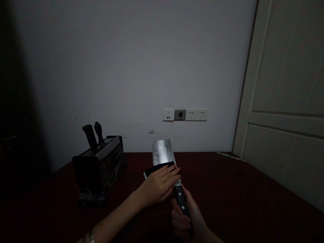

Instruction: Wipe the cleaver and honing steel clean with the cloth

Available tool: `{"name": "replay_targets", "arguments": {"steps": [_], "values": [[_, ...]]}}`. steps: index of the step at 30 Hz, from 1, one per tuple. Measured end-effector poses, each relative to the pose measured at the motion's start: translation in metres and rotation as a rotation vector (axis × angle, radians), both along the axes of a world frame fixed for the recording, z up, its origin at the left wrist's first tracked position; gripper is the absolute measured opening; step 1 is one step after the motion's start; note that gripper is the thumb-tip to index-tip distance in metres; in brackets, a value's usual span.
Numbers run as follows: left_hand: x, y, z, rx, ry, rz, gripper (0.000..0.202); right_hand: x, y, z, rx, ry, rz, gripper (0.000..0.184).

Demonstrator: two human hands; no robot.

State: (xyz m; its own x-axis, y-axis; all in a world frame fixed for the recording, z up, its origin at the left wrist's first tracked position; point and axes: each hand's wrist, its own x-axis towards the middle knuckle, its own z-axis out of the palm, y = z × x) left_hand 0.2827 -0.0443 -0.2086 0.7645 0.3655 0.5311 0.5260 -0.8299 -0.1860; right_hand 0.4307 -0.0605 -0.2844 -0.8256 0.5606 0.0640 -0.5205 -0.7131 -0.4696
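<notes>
My right hand (185, 219) is closed round the black riveted handle of a cleaver (162, 151), whose broad silver blade points away from me over the dark red table (239, 190). My left hand (159, 184) lies across a black sharpener (154, 169) that crosses the blade near the handle; the fingers are pressed flat on it, holding it down. A bracelet shows on my left wrist.
A dark knife block (100, 166) with two black handles sticking up stands at the left on the table. White wall sockets (185, 114) sit on the wall behind. A pale door (293, 90) fills the right side. The left edge of the view is in deep shadow.
</notes>
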Motion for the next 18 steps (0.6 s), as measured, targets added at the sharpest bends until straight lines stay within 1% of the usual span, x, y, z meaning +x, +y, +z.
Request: {"name": "replay_targets", "arguments": {"steps": [3,5,7,8,10,13,16,18], "values": [[0.005,-0.008,0.006,-0.142,-0.017,-0.006,0.042,0.002,-0.001,-0.002,0.021,0.01,-0.008,0.052],[0.007,-0.012,0.011,-0.244,-0.033,-0.017,0.041,0.004,-0.001,-0.004,0.024,0.017,-0.022,0.046],[0.01,-0.014,0.015,-0.301,-0.031,-0.013,0.041,0.005,-0.001,-0.006,0.013,0.013,-0.036,0.043],[0.01,-0.014,0.016,-0.302,-0.021,-0.001,0.044,0.005,0.0,-0.007,0.01,0.005,-0.037,0.044],[0.011,-0.011,0.017,-0.251,0.012,0.05,0.051,0.004,0.0,-0.006,0.017,-0.02,-0.047,0.047],[0.01,-0.003,0.019,-0.106,0.06,0.19,0.059,0.003,0.0,-0.002,0.036,-0.081,-0.049,0.056],[0.009,0.005,0.021,0.013,0.078,0.319,0.057,0.001,-0.001,0.0,0.013,-0.137,-0.065,0.061],[0.011,0.007,0.021,0.052,0.085,0.356,0.055,0.001,-0.001,-0.001,0.016,-0.142,-0.082,0.062]]}}
